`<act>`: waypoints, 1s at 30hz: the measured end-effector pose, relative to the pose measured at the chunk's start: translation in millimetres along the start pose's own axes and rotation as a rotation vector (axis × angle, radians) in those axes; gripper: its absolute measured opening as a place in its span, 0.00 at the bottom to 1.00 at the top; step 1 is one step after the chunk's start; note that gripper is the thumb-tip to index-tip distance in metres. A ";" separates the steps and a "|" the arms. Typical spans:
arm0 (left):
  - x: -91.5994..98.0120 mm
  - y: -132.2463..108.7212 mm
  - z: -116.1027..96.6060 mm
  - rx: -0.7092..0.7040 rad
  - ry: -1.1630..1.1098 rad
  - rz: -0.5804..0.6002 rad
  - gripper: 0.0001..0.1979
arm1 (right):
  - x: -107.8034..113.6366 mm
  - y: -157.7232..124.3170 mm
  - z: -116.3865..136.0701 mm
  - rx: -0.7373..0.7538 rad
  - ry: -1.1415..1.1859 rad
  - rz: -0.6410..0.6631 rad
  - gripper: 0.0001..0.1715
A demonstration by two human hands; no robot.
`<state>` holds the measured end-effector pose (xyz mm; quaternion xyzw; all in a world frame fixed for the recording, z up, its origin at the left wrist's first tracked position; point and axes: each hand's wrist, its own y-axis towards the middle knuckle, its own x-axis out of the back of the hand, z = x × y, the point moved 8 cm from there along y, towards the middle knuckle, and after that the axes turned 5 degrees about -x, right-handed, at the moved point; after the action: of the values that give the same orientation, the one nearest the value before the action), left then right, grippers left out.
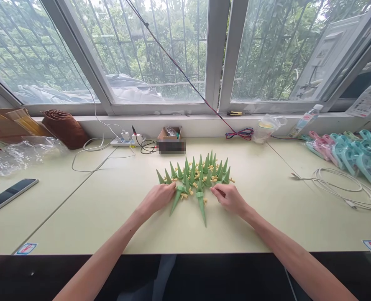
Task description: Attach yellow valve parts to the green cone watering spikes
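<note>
A cluster of green watering spikes [187,172] with small yellow valves covers the middle of the table, most of them upright with points up. Two more lie at the cluster's front: a tilted spike [175,204] on the left and a spike [201,211] with its point towards me. My left hand [160,197] is closed at the cluster's left edge, its fingertips against the spikes by the tilted one; what they grip is hidden. On the right side, my right hand [231,197] makes a pinch close to the cluster. Whatever is between its fingertips is too small to name.
Behind the spikes stands a small open box [170,133], beside a power strip [125,141] with white cables. A phone [8,196] lies far left. To the right are a coiled white cable [342,184], large plastic clips [348,150] and a bottle [307,121].
</note>
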<state>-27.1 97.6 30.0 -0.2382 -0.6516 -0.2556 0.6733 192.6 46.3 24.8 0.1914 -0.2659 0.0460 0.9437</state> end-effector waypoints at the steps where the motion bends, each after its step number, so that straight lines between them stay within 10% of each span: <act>1: 0.2 -0.9 0.1 0.005 -0.002 0.003 0.12 | 0.0 0.0 -0.3 -0.002 -0.001 0.001 0.23; 17: 42.1 -29.4 -6.3 0.106 -0.108 -0.251 0.08 | 1.7 -0.2 -3.1 -0.024 0.005 -0.004 0.24; 23: 66.9 -12.7 -57.2 -0.202 -0.274 -0.404 0.07 | 3.4 -0.5 -1.7 -0.015 -0.006 -0.022 0.24; 30: 50.2 20.0 -97.8 -0.392 -0.301 -0.467 0.08 | 5.4 -2.6 3.3 0.015 -0.031 -0.036 0.23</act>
<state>60.9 47.0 76.8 -0.2425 -0.7192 -0.4854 0.4340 196.0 42.6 29.3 0.2037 -0.2765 0.0280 0.9388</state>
